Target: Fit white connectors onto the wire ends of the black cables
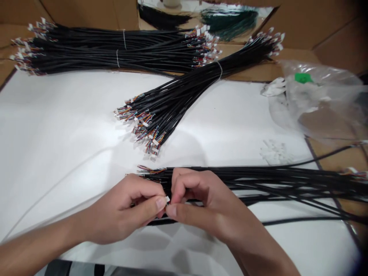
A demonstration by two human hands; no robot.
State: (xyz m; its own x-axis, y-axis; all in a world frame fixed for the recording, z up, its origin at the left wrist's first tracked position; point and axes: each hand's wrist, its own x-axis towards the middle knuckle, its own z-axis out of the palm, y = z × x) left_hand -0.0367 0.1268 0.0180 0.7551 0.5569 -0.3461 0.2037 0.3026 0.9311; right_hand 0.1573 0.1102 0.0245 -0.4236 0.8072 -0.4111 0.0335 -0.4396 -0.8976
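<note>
A small white connector (168,199) shows between the fingertips of both hands. My left hand (132,209) pinches it between thumb and forefinger. From the other side, my right hand (201,207) closes thumb and fingers right beside the connector; what it grips, probably a thin wire, is too small to make out. Beneath and behind the hands lie several loose black cables (258,180), with bare coloured wire ends (148,168) at their left. A pile of small white connectors (274,151) rests on the white table to the right.
A tied bundle of black cables (189,92) lies slantwise in front of the hands. More tied bundles (115,50) stretch along the back left. A clear plastic bag (322,99) sits at the right, near cardboard walls (299,23). The white tabletop (57,115) lies under everything.
</note>
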